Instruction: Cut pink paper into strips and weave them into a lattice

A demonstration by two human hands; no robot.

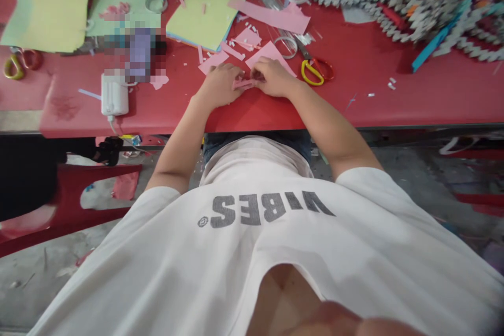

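Note:
Both my hands rest on the red table (394,105) near its front edge, fingertips meeting over a small pink paper strip (243,83). My left hand (220,84) is curled, its fingers pinching the strip's left end. My right hand (271,76) is closed too, pressing the strip's right end. Larger pink paper pieces (268,53) lie just behind my hands, with small pink scraps (248,38) scattered beyond them.
Red-and-yellow scissors (315,71) lie right of my right hand. A stack of yellow-green sheets (207,10), tape rolls (285,46), a white charger (114,94) and chains of folded paper (413,16) fill the table. A red plastic chair (79,205) stands lower left.

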